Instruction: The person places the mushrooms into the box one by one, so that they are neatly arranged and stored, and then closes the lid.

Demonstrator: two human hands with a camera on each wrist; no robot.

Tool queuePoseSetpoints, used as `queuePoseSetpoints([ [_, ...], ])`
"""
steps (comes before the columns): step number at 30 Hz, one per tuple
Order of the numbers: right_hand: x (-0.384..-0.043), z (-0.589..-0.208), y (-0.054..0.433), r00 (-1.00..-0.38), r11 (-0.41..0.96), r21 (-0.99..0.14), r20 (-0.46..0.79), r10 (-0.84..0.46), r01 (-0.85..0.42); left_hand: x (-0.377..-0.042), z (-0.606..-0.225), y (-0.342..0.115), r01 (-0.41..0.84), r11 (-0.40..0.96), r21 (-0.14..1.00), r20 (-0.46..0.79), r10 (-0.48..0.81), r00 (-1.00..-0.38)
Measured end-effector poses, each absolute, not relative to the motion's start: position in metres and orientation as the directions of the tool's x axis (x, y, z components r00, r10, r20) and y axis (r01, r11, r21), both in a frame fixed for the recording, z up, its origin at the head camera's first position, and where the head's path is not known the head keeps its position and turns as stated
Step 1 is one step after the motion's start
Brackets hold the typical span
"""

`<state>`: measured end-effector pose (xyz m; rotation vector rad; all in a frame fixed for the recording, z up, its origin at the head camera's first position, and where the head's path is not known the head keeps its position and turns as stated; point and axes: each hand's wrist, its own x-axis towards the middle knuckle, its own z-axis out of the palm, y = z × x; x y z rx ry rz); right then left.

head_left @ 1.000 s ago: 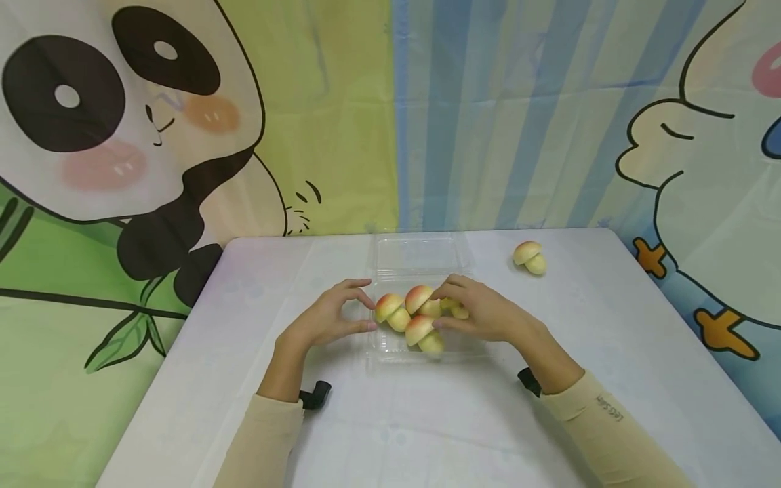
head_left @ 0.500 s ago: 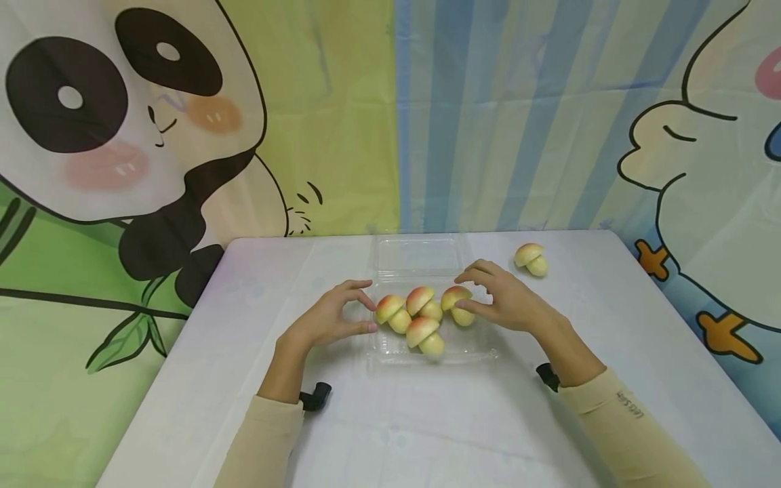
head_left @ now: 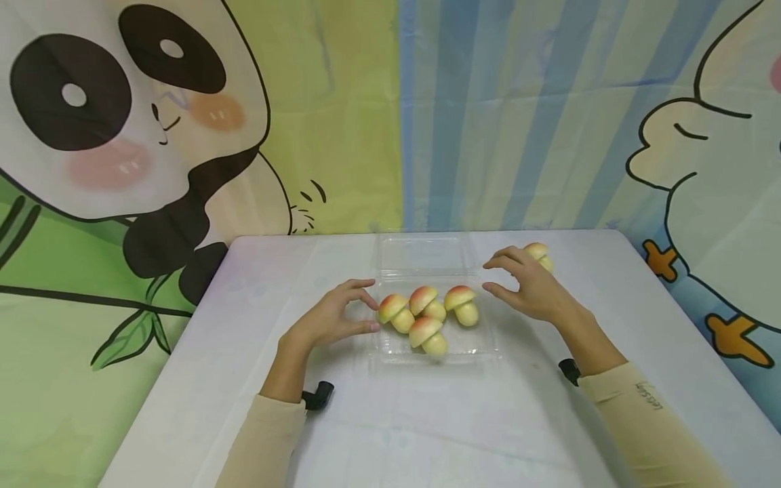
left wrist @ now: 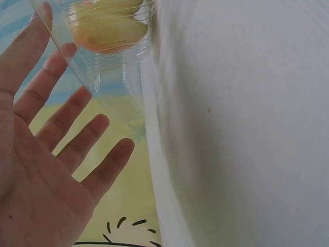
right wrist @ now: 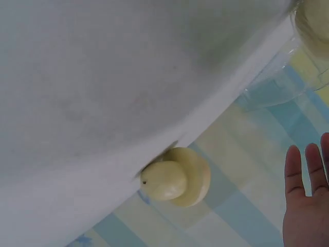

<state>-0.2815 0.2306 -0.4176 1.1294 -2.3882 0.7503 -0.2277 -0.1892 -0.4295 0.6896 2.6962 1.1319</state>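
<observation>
A clear plastic clamshell box [head_left: 472,344] lies with its lid [head_left: 421,254] folded back. Several toy mushrooms with reddish-yellow caps sit in its tray, among them a front one [head_left: 427,335] and a right one [head_left: 462,305]. My left hand [head_left: 335,315] is at the box's left edge; in the left wrist view its extended fingertips [left wrist: 77,98] meet the clear rim. To the right of the box, my right hand [head_left: 533,288] hovers with nothing in it, thumb and fingers apart. Beyond it, a lone toy mushroom [head_left: 539,253] lies on the table, partly hidden by that hand.
The box stands on a white-covered table [head_left: 390,420]. Behind the table hangs a printed cloth backdrop [head_left: 342,122] with a panda and stripes. A dark wrist-camera mount [head_left: 318,395] sticks out below the left wrist.
My right hand has let go of the right mushroom in the tray and moved right, toward the lone mushroom. My left hand has stayed at the box's left edge.
</observation>
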Motion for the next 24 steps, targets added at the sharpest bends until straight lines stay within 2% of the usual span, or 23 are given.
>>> queuePoseSetpoints([
  [7, -0.291, -0.424, 0.249, -0.588, 0.561, -0.255, 0.586, -0.558, -0.787, -0.229, -0.428, -0.188, 0.377, 0.616, 0.692, 0.064, 0.467, -0.882],
  [11, -0.295, -0.425, 0.257, -0.651, 0.620, -0.276, 0.544, -0.529, -0.735, -0.229, -0.426, -0.188, 0.372, 0.617, 0.694, 0.061, 0.464, -0.884],
  [19, -0.295, -0.429, 0.269, -0.805, 0.748, -0.321, 0.360, -0.471, -0.581, -0.230, -0.430, -0.189, 0.363, 0.616, 0.699, 0.054, 0.460, -0.886],
  [24, -0.296, -0.430, 0.277, -0.841, 0.779, -0.332, 0.316, -0.439, -0.531, -0.229, -0.432, -0.189, 0.360, 0.614, 0.702, 0.050, 0.462, -0.886],
])
